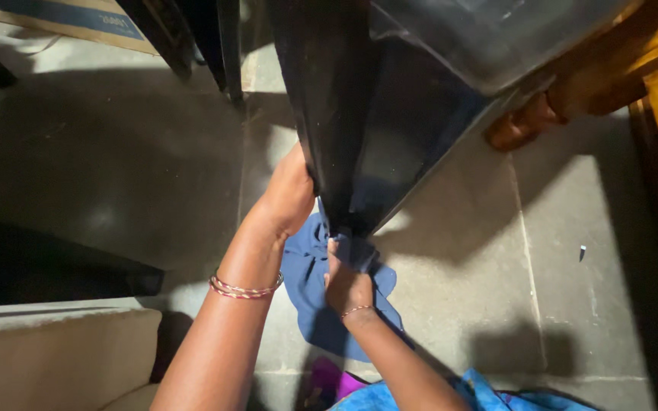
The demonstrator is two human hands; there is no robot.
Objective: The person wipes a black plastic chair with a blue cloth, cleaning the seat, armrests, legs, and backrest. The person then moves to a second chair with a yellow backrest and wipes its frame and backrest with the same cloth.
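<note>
I see a black panel (pixel 359 129) with a glossy face coming down from the top centre of the frame to a corner near the middle, tipped so that this lower corner points at the hands. It seems to be held at that tilt so the corner and edge are within reach of the blue cloth (pixel 310 281), which hangs just below it, centre-low in the frame.

My left hand (pixel 287 194) sits against the left edge of the panel, a little left of centre, fingers wrapped round the edge and out of sight behind it; I judge it clenched on the panel to steady it. The forearm runs up from the bottom left, wrist bent slightly inward, with thin bangles (pixel 244 288) around it.

My right hand (pixel 346 285) is just below the corner, closed around a bunched part of the cloth and pressing it up against the panel's tip, with the rest of the cloth draping down behind the wrist. That forearm comes up from the bottom centre, nearly straight.

Beneath everything is a grey stone floor (pixel 557 274). A wooden furniture piece (pixel 649 68) fills the upper right, and a pale cushion (pixel 55 358) sits at lower left. Bright blue fabric (pixel 420 397) shows along the bottom edge.
</note>
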